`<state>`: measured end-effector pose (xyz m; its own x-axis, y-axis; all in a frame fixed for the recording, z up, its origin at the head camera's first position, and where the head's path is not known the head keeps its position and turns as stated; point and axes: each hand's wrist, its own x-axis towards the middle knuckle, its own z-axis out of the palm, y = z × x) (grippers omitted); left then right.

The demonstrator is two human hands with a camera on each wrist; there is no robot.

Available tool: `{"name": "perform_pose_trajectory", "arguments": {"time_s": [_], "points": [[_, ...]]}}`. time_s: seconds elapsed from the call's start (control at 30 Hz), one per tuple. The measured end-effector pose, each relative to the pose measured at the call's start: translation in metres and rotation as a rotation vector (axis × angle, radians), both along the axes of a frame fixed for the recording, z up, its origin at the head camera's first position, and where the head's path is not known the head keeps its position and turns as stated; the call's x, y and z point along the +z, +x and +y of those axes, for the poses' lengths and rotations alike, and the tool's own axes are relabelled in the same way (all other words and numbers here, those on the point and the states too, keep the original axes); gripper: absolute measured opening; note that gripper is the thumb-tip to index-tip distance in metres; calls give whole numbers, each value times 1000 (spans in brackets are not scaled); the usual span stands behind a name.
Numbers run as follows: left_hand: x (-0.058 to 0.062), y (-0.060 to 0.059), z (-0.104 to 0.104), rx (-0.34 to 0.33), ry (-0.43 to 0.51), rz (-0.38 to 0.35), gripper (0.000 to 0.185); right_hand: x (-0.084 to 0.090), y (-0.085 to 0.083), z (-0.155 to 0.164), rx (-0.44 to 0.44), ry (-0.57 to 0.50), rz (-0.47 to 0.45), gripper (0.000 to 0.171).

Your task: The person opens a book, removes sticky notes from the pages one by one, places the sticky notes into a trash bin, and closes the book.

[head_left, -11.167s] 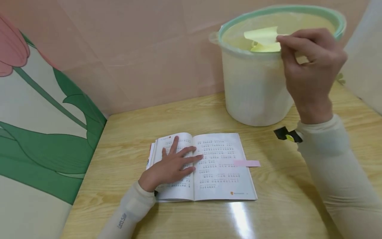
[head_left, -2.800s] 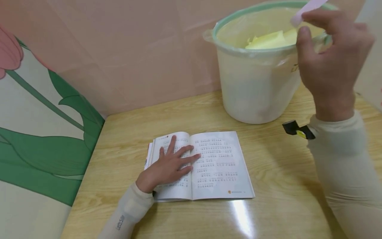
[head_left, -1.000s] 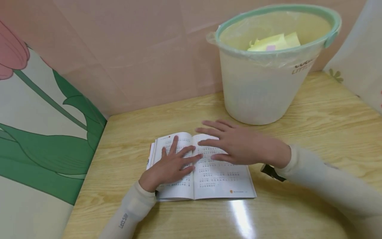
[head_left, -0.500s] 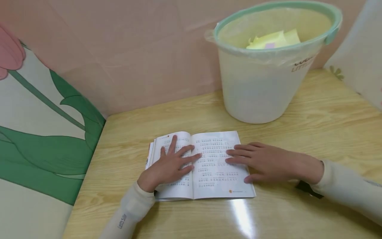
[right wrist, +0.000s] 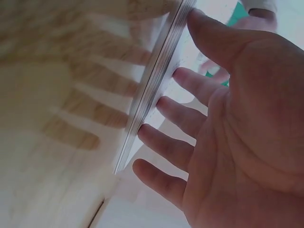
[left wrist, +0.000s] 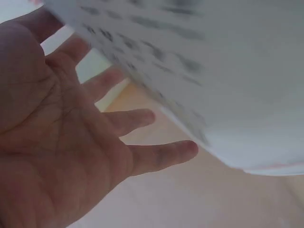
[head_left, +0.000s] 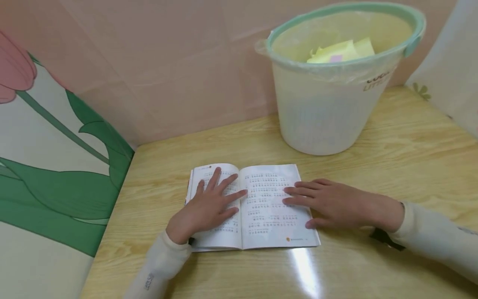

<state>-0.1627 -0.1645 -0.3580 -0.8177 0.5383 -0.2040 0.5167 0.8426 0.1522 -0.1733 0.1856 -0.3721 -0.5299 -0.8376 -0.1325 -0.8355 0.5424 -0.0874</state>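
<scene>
Pressing the book (head_left: 254, 207) flat, I had both hands open on it: left hand (head_left: 203, 207) spread on the left page, right hand (head_left: 336, 203) at the right page's outer edge, fingers straight. Its spine ran away from me, toward the bin (head_left: 336, 83) beyond the book, right of it.

L hand (head_left: 204, 207) lies palm down, fingers straight and spread, wrist bent slightly inward. R hand (head_left: 336, 203) also flat, fingers extended and pointing left, thumb tucked near the body side. Both forearms in pale sleeves. Wrist views blurry; palms prob. pressing lightly.
</scene>
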Motion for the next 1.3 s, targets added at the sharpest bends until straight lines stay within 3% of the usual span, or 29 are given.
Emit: {"name": "perform_pose_trajectory", "arguments": {"time_s": [0.27,0.47,0.63,0.8,0.97,1.13,1.23,1.3], "points": [[44,18,-27,31,55,91,51,2,-2,4,2,25,19,66],[67,31,-40,21,152,171,55,13,-9,17,-77,62,26,67],[74,34,-41,-26,176,164,60,31,-19,34,-171,6,128,63],[77,34,-46,1,182,159,62,48,-26,45,-247,-85,269,60],[81,38,-58,36,199,191,60,57,-28,44,-275,-114,277,60],[84,39,-68,122,164,214,60,59,-27,41,-264,-109,262,59],[79,34,-68,105,147,212,64,57,-26,42,-252,-124,278,60],[75,30,-65,52,168,185,66,55,-26,42,-247,-133,285,61]]}}
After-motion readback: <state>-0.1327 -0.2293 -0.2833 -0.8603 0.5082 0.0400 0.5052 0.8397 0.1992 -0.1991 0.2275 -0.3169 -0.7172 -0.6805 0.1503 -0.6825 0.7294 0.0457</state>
